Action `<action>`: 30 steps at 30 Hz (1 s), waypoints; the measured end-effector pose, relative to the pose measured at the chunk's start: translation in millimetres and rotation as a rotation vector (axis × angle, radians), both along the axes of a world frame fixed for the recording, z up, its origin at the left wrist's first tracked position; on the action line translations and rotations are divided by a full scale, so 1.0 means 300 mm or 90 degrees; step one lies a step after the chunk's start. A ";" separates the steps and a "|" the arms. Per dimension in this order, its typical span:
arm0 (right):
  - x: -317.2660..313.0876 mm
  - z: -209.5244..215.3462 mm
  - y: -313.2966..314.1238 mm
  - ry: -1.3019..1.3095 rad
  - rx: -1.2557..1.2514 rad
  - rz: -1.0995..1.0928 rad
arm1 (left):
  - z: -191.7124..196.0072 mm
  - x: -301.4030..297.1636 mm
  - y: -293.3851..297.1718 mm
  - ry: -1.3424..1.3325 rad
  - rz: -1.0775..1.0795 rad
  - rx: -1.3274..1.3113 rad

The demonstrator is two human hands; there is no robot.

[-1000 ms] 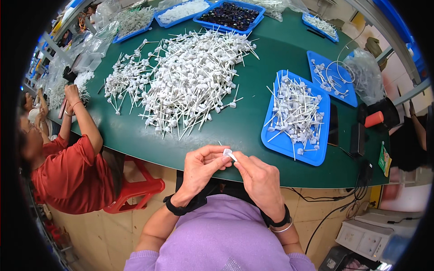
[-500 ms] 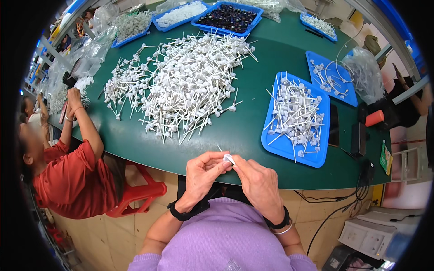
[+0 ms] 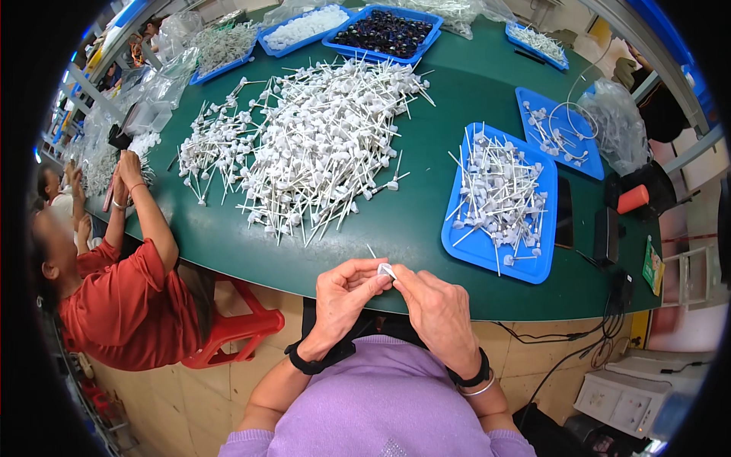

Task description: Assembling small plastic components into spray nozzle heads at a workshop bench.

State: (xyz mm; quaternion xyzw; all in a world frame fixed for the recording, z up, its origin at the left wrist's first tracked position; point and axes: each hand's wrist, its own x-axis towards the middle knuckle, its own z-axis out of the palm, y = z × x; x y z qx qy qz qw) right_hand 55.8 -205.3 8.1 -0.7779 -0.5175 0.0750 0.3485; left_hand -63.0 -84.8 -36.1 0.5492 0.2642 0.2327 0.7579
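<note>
One green tabletop (image 3: 426, 206), bare between its near edge and the white-stemmed pile (image 3: 324, 145). Two blue trays at right: nearer tray (image 3: 474, 248) heaped, farther tray (image 3: 533, 101) sparsely filled. One small white piece (image 3: 385, 271), above the near edge: left hand (image 3: 339, 297) closed on it, right hand (image 3: 439, 302) pinching it.

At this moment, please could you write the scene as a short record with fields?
Left hand: pinches a small white piece
Right hand: pinches the same piece
Table: green
Large pile: white stemmed pieces, beyond the hands
Near blue tray: more stemmed pieces, right of the pile
Co-worker: red top, at left
</note>
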 end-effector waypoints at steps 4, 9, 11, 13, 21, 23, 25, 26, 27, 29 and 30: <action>0.003 0.004 -0.003 -0.007 0.007 0.011 | 0.003 0.001 0.001 0.007 -0.003 -0.004; 0.002 0.013 -0.003 -0.008 0.005 0.012 | 0.008 0.001 -0.001 0.004 0.001 -0.011; 0.003 0.008 -0.002 -0.010 0.010 0.011 | 0.006 0.002 -0.002 0.001 0.002 -0.012; 0.006 0.005 -0.001 -0.010 0.006 0.013 | 0.004 0.000 -0.001 0.002 -0.001 -0.013; 0.015 -0.009 -0.001 0.086 0.038 0.010 | -0.002 -0.001 0.013 -0.011 -0.038 -0.051; 0.015 -0.011 -0.001 0.117 0.036 0.012 | -0.007 -0.003 0.017 -0.014 -0.044 -0.067; 0.020 -0.011 0.001 0.139 0.039 0.021 | -0.009 -0.004 0.021 -0.016 -0.051 -0.087; 0.022 -0.012 0.001 0.149 0.040 0.026 | -0.009 -0.005 0.023 -0.015 -0.055 -0.099; 0.023 -0.014 0.001 0.154 0.039 0.028 | -0.009 -0.005 0.024 -0.015 -0.058 -0.111; 0.025 -0.020 0.000 0.161 0.038 0.031 | -0.013 -0.005 0.023 -0.017 -0.061 -0.119; 0.025 -0.023 0.000 0.160 0.042 0.029 | -0.016 -0.005 0.023 -0.019 -0.063 -0.123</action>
